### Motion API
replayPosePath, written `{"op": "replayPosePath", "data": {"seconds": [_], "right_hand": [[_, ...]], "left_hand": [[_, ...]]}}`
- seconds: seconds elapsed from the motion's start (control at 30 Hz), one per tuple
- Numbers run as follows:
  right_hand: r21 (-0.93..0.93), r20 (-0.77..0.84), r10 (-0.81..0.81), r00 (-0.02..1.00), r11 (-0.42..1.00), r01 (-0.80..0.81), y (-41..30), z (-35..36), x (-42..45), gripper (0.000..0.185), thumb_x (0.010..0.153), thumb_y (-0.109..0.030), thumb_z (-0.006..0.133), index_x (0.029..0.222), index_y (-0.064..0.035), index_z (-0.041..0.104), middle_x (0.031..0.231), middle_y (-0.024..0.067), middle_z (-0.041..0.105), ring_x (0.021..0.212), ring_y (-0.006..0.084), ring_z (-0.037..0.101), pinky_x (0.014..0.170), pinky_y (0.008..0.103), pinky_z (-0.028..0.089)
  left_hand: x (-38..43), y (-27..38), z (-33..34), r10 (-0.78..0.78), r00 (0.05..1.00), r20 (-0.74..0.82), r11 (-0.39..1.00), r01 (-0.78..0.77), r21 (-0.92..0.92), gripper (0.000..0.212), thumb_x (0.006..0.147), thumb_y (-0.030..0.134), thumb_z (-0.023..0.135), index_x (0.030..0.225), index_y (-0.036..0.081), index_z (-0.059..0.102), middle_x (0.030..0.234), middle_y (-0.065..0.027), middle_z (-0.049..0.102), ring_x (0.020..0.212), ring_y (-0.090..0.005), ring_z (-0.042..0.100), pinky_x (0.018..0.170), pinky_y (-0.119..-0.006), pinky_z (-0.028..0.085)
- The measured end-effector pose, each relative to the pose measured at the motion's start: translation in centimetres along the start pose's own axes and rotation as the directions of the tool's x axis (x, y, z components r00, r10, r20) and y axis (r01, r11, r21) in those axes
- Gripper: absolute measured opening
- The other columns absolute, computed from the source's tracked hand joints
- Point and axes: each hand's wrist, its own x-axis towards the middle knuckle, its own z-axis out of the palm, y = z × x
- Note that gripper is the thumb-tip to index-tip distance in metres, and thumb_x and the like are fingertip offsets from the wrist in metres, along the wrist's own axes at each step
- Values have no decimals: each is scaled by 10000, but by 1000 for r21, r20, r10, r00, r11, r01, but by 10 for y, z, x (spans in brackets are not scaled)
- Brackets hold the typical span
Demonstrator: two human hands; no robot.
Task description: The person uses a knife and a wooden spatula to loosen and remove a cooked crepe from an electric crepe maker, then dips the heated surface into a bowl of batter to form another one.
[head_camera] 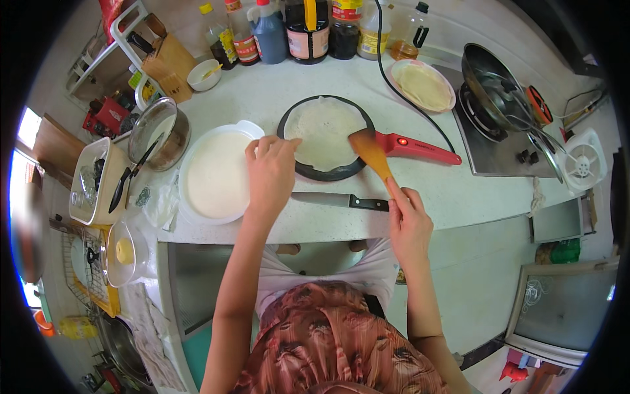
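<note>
A thin, pale crepe (327, 128) lies on the round black plate of an electric crepe maker (325, 173). Its red handle (418, 148) points right and bears a lit red light. My right hand (412, 221) grips a wooden spatula (376, 160), whose broad end rests at the crepe's right edge. At the opposite edge of the crepe is my left hand (270, 170), fingers bent; whether they pinch the crepe cannot be seen. Beneath that hand, a white shallow dish (214, 172) holds pale liquid batter. A kitchen knife (339, 200) lies in front of the crepe maker.
Flat pale crepes are on a plate (450, 105) at the back right, with a black cord (393, 86) passing beside it. A wok (492, 88) sits on the gas hob (502, 165). Leftward stand a metal pot (179, 130) and a knife block (172, 64); several bottles line the wall.
</note>
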Motion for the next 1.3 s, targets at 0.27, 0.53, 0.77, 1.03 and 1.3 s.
{"op": "replayPosePath", "data": {"seconds": [0.27, 0.53, 0.77, 1.03, 1.3], "right_hand": [[-99, 5, -79, 997, 992, 80, -15, 28, 53, 404, 959, -103, 619, 1356, -183, 623, 1005, 56, 640, 680, 298, 672, 600, 412, 547], [-92, 18, -108, 994, 990, 109, -8, 32, 59, 389, 962, -117, 614, 1348, -163, 625, 949, 75, 641, 662, 317, 670, 604, 431, 556], [-96, 3, -109, 994, 989, 108, -27, 36, 74, 348, 961, -118, 619, 1306, -149, 646, 917, 90, 620, 698, 319, 665, 620, 433, 542], [-74, 34, -80, 996, 994, 83, -21, 42, 79, 335, 946, -96, 638, 1276, -133, 686, 935, 108, 633, 765, 321, 664, 673, 428, 530], [-34, -25, -156, 987, 987, 155, -35, 52, 89, 304, 949, -125, 625, 1248, -154, 665, 889, 111, 621, 680, 345, 665, 595, 455, 549]], "left_hand": [[-1, 14, 4, -166, 971, -172, 961, 120, -249, 134, 847, 32, 738, 975, 71, 726, 887, -57, 644, 863, -250, 620, 739, -366, 509], [-11, 7, 9, -188, 973, -131, 971, 163, -176, 102, 833, 85, 774, 897, 58, 699, 924, -46, 649, 850, -249, 621, 778, -401, 489], [-10, 13, 11, -183, 964, -192, 963, 136, -234, 179, 860, 73, 737, 1025, 51, 672, 1145, -71, 681, 1015, -265, 647, 887, -391, 480], [-25, 12, 13, -194, 952, -237, 956, 129, -263, 146, 853, 67, 743, 971, 45, 659, 1113, -75, 675, 1005, -271, 634, 881, -400, 463], [-35, 18, 10, -195, 951, -242, 960, 134, -247, 101, 872, 100, 738, 886, 61, 646, 1095, -62, 679, 1046, -286, 620, 908, -428, 442]]}}
